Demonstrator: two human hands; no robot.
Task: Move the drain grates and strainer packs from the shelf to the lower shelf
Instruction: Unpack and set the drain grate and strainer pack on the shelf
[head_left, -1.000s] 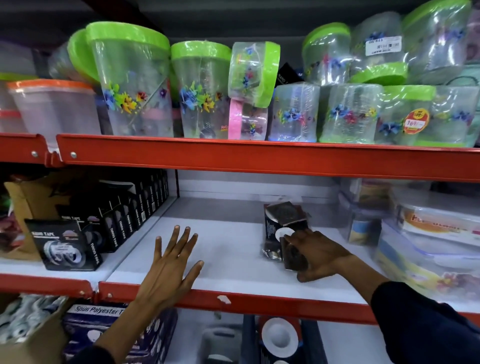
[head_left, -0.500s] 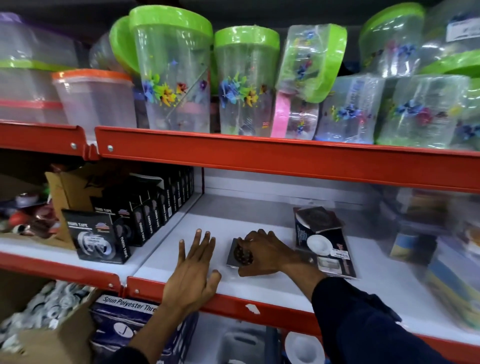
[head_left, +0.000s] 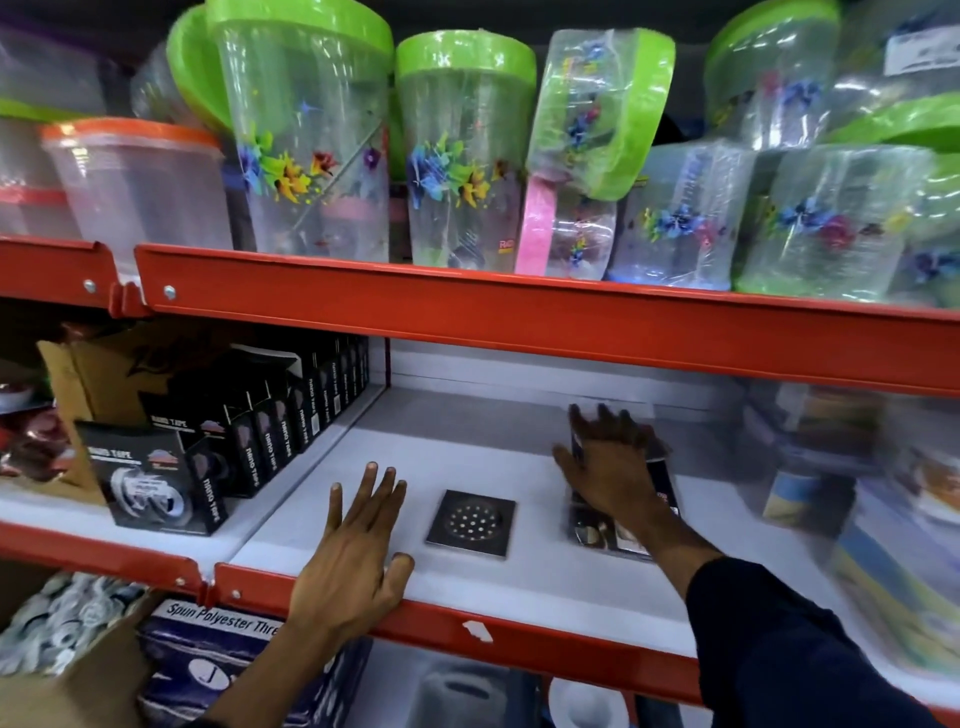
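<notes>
Partly hidden under the right hand (head_left: 610, 467), a stack of dark strainer packs (head_left: 623, 525) blurs with motion on the white shelf (head_left: 545, 571), its labels unreadable, and whether the flat, spread fingers (head_left: 602, 421) grip it cannot be told. Just left, between both hands and touching neither, a square dark metal drain grate (head_left: 471, 522) with a round perforated centre lies flat. The left hand (head_left: 358, 561) rests open on the shelf's red front edge, holding nothing.

Right hand (head_left: 613, 467) hides most of the blurred strainer packs (head_left: 618, 530)
</notes>
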